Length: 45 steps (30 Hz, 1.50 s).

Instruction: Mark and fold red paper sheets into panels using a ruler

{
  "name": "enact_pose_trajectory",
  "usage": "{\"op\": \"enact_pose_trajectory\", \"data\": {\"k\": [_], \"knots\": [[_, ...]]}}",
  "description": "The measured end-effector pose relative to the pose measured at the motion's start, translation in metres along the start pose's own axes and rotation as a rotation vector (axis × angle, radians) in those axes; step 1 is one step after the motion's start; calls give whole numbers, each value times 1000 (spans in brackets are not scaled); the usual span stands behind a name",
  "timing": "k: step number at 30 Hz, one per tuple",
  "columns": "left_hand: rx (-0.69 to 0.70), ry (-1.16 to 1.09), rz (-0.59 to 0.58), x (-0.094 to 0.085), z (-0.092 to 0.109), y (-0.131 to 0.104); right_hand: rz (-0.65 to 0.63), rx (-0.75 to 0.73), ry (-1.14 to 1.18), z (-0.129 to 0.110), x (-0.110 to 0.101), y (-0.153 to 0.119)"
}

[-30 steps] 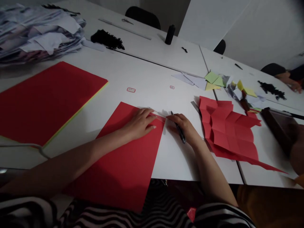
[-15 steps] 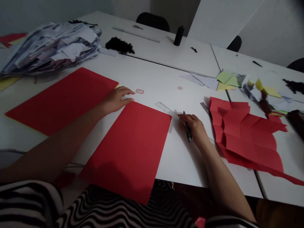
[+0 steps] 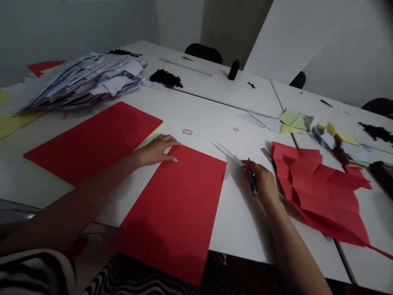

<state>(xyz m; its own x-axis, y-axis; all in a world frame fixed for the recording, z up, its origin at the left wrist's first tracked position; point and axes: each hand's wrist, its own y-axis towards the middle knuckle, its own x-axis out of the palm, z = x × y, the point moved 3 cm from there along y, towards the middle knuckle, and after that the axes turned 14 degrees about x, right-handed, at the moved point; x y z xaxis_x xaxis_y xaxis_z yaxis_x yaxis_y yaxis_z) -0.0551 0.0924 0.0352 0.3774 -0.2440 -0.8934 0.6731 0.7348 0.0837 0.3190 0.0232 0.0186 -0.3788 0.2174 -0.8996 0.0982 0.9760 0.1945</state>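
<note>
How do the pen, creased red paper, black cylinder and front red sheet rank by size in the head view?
1. Front red sheet
2. Creased red paper
3. Pen and black cylinder: too alike to rank; the pen is nearer the camera.

Sleeve [image 3: 38,271], lower left of frame: broad black-and-white stripes. Clothing [image 3: 106,277], bottom edge: wavy black-and-white stripes. Forearms [image 3: 296,241] bare.

My right hand [image 3: 264,180] hides part of the pen [image 3: 253,184] and one end of the clear strip [image 3: 229,153]. I can't read the tiny print on the red-edged labels [image 3: 187,132]. The creased red paper [image 3: 325,186] runs off my view's right edge.
</note>
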Motion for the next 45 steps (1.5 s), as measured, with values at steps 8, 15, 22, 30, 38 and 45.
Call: {"op": "enact_pose_trajectory", "data": {"k": [8,15,22,30,38,45], "knots": [[-17,16,-68,4,7,21,-3,26,23,-10,-8,2],[35,11,-24,10,8,34,37,49,-29,-9,-6,7],[15,-54,13,12,9,27,22,46,-27,-7,-3,8],[-44,-41,94,13,5,20,-1,72,-43,-5,-2,9],[9,37,88,17,1,22,-23,88,-61,-11,-6,9],[-2,3,73,18,3,20,-12,112,-77,-8,-2,9]]}}
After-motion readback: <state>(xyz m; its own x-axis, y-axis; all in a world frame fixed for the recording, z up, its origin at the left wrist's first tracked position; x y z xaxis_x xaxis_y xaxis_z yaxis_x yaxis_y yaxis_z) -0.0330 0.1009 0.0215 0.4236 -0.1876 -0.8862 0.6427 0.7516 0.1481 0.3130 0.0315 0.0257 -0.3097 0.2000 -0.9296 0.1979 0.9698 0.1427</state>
